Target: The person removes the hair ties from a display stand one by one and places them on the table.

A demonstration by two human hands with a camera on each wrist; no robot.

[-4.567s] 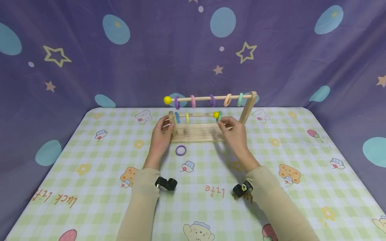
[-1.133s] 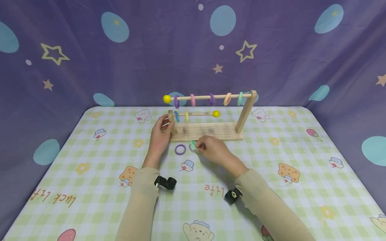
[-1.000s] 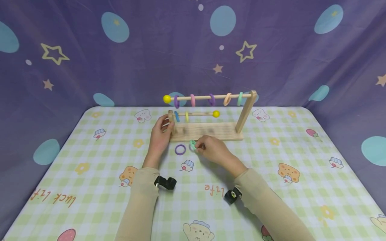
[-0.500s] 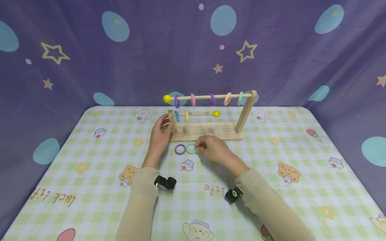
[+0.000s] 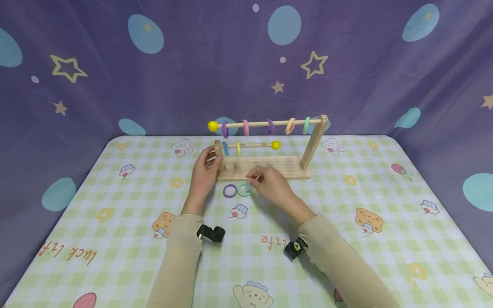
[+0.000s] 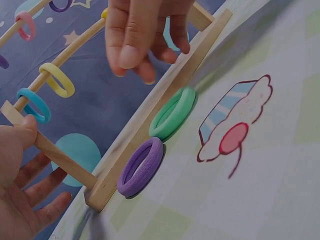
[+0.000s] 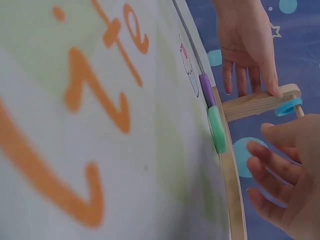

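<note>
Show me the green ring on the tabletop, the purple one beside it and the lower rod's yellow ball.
Green ring [image 6: 179, 118], left wrist view: near side of band.
Purple ring [image 6: 147, 170], left wrist view: near side of band.
Yellow ball [image 5: 275, 145], head view: its middle.

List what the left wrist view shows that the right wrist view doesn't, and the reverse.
Only the left wrist view shows the yellow ring on the lower rod and the pink ring on the upper rod. Only the right wrist view shows orange lettering on the tablecloth. Both show the green ring, purple ring, blue ring, wooden post, left hand and right hand.
</note>
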